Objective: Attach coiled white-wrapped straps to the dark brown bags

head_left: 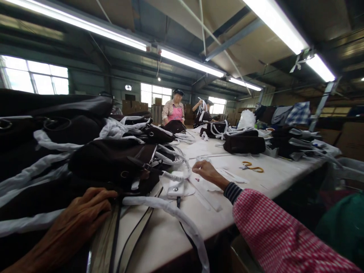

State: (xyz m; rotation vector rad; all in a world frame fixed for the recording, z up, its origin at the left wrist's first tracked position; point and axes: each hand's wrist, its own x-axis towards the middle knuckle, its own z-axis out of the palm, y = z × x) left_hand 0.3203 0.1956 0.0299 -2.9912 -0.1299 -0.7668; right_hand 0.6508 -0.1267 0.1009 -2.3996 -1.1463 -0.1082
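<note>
My left hand [82,216] rests with curled fingers on a dark brown bag [113,159] at the near left of the white table [267,178]; the fingers press on the fabric. The bag's straps are wrapped in white paper [176,216]. My right hand [206,170], in a red checked sleeve, reaches across the table with its fingers closed on a thin white strip [182,172] near the bag's strap. A white tab with a metal snap [175,188] lies between the hands.
Several dark bags with white-wrapped straps are piled along the left and far side, one of them [244,144] in the middle. Yellow-handled scissors [251,167] lie to the right. Two other people [174,110] work at the far end. A green bin [344,223] stands at right.
</note>
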